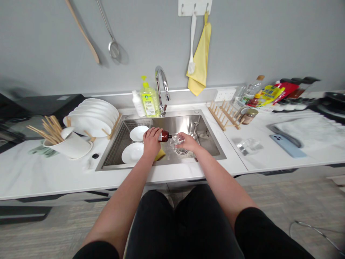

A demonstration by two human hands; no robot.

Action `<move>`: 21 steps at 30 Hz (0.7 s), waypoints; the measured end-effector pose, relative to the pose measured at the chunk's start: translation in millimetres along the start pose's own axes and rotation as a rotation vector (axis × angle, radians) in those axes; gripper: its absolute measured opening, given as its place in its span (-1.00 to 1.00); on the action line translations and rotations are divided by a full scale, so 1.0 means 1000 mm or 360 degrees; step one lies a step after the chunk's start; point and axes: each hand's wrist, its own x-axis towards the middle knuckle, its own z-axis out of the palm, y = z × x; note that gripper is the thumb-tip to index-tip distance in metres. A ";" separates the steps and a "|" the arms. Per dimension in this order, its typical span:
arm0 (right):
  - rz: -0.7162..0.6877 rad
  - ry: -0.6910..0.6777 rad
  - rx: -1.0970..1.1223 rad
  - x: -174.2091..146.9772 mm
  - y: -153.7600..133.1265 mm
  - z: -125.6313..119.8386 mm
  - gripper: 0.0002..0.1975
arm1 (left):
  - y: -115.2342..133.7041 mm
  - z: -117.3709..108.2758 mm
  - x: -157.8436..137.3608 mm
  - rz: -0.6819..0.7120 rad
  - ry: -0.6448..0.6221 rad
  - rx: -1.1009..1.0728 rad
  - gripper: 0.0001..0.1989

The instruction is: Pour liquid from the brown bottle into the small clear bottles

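At the centre, the left hand [152,139] hides much of the brown bottle [165,136], whose label is too small to read. Just toward three o'clock, something clear [178,141] by the right hand [187,142] is too indistinct to identify. The left wrist partly covers a yellow item [160,154] at its five o'clock. Near eleven, the top edge cuts the strainer's [113,49] handle; at nine, the left edge crops a black appliance [58,102]; at three, black cookware [332,106] is blurred and cropped.
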 end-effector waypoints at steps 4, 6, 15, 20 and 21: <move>0.0031 0.0011 0.0006 0.001 0.001 0.001 -0.29 | 0.000 0.000 0.000 0.0021 0.0002 -0.0005 -0.33; 0.0029 0.0002 0.0002 0.001 0.000 0.001 -0.30 | 0.000 0.000 0.000 0.0032 0.0007 -0.0009 -0.34; 0.0029 -0.0021 0.0008 0.000 -0.001 0.000 -0.28 | 0.000 0.000 0.000 0.0033 -0.0020 -0.0019 -0.27; 0.0024 -0.0015 0.0036 0.000 0.000 0.000 -0.29 | 0.000 -0.001 0.000 0.0046 0.0004 -0.0016 -0.31; 0.0025 -0.0016 0.0039 0.000 0.000 0.000 -0.29 | 0.001 -0.001 0.000 0.0046 0.0004 -0.0020 -0.31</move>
